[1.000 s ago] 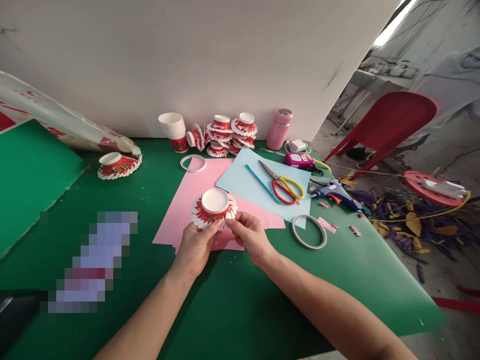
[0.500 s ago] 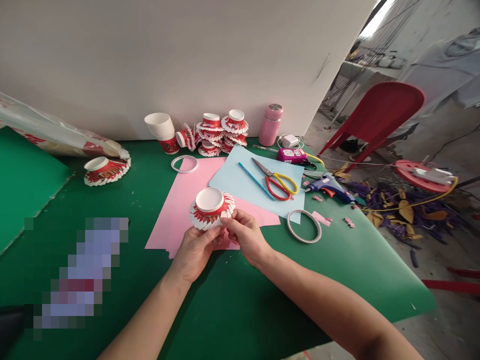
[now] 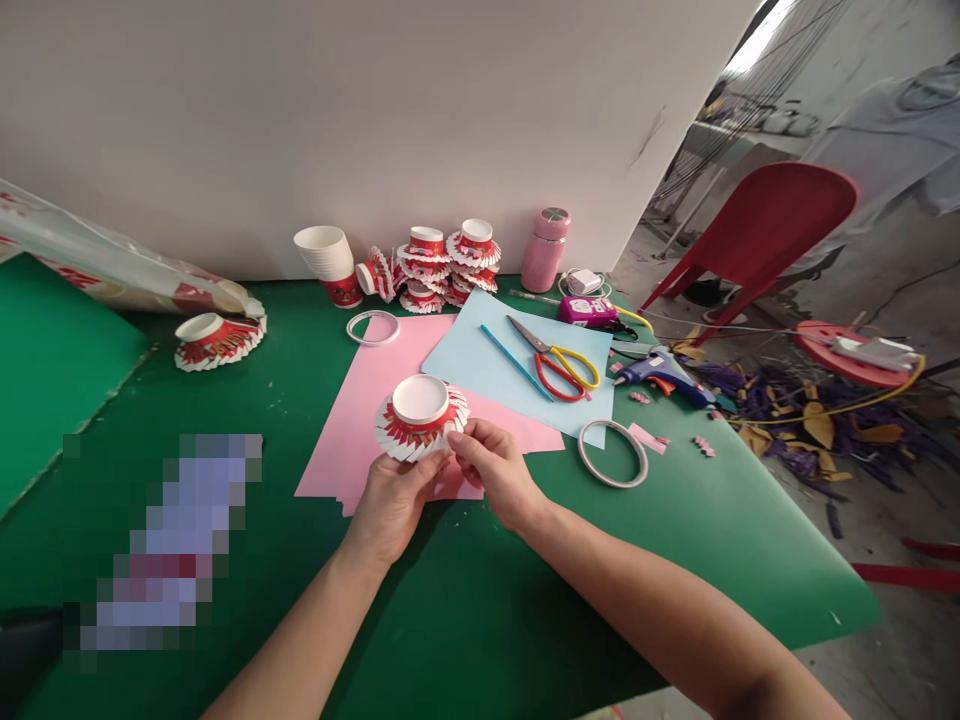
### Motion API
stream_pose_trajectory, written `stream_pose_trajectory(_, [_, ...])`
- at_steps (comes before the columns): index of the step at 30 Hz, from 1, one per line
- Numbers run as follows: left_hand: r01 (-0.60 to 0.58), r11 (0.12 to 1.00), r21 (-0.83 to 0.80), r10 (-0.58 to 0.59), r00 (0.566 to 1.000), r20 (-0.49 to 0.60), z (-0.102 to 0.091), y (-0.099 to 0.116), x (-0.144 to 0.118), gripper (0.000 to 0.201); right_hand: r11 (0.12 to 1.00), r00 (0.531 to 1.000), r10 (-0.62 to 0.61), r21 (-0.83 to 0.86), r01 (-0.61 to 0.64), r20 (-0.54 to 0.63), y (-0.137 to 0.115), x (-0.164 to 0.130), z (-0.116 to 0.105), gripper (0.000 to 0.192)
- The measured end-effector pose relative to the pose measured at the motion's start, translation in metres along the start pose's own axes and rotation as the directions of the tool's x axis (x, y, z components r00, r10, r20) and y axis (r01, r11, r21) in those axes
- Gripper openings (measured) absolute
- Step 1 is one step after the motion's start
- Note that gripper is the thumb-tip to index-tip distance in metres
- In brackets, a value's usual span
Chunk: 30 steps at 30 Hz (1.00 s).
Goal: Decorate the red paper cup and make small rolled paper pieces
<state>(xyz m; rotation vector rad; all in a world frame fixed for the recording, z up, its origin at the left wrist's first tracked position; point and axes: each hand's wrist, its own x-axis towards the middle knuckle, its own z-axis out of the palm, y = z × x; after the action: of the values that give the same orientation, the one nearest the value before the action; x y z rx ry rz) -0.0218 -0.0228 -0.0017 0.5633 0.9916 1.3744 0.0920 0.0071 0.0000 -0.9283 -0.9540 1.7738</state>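
A red-and-white paper cup [image 3: 421, 400], its wall cut into strips folded out as a pleated fringe, is held bottom-up over the pink paper [image 3: 341, 440]. My left hand [image 3: 396, 497] grips the near side of the fringe, thumb on top. With thumb and fingers, my right hand [image 3: 491, 462] pinches the fringe's near right edge; its fingertips are partly hidden. Light blue paper [image 3: 465, 345] lies beyond, carrying scissors [image 3: 555, 358] with red and yellow handles and a blue pencil-like stick [image 3: 516, 362].
Behind stand stacked cups [image 3: 324, 262], several finished-looking fringed cups [image 3: 426, 265] and a pink flask [image 3: 546, 250]. Rolls of tape [image 3: 613, 482] and a glue gun [image 3: 666, 378] lie to the right. Another fringed cup [image 3: 217, 340] sits left. A red chair [image 3: 780, 225] stands beyond the table [image 3: 750, 560].
The fringed cup has turned slightly in my hands, and the strips at its near edge sit differently. Both hands keep their grip; the whole view has shifted a little.
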Motion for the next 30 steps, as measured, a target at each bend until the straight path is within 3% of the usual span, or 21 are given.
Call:
stream_pose_trajectory(7, [0.046,0.998,0.052,-0.049,0.998,0.047,-0.001,-0.003,-0.002,0.022,0.998,0.999,-0.042,-0.040,0.041,-0.006,0.000,0.003,-0.001,0.027])
stream_pose_trajectory(11, [0.058,0.998,0.035,-0.061,0.995,0.076,-0.001,0.004,0.000,0.038,0.991,0.996,-0.088,-0.097,0.086,-0.014,-0.006,0.012,-0.015,0.024])
stream_pose_trajectory(13, [0.022,0.999,-0.027,-0.021,0.999,0.050,-0.003,0.009,0.004,0.045,0.986,0.993,-0.099,-0.131,0.106,0.061,-0.013,0.016,-0.024,0.022])
stream_pose_trajectory(16, [-0.056,0.998,-0.024,0.056,0.998,0.008,-0.011,0.020,0.010,0.046,0.943,0.959,-0.057,-0.302,0.143,0.277,-0.027,0.018,-0.035,0.017])
stream_pose_trajectory(19, [-0.156,0.971,0.182,0.171,0.983,-0.071,-0.020,0.032,0.015,0.044,0.827,0.905,0.036,-0.521,0.210,0.423,-0.041,0.015,-0.039,0.018])
stream_pose_trajectory(22, [-0.195,0.869,0.455,0.192,0.980,0.054,-0.021,0.043,0.015,0.047,0.716,0.849,0.132,-0.642,0.276,0.512,-0.050,0.011,-0.036,0.014])
stream_pose_trajectory(24, [-0.198,0.771,0.605,0.119,0.978,0.169,-0.016,0.049,0.014,0.044,0.663,0.819,0.178,-0.681,0.310,0.545,-0.053,0.008,-0.032,0.013])
stream_pose_trajectory(26, [-0.150,0.704,0.695,-0.046,0.966,0.255,-0.010,0.053,0.013,0.037,0.616,0.812,0.200,-0.715,0.331,0.548,-0.056,0.006,-0.028,0.014])
stream_pose_trajectory(28, [-0.067,0.669,0.740,-0.219,0.934,0.283,-0.006,0.056,0.012,0.028,0.567,0.822,0.202,-0.748,0.344,0.532,-0.059,0.005,-0.024,0.012])
stream_pose_trajectory(30, [0.003,0.659,0.752,-0.314,0.910,0.271,-0.004,0.057,0.012,0.023,0.527,0.828,0.210,-0.774,0.351,0.519,-0.063,0.004,-0.022,0.009])
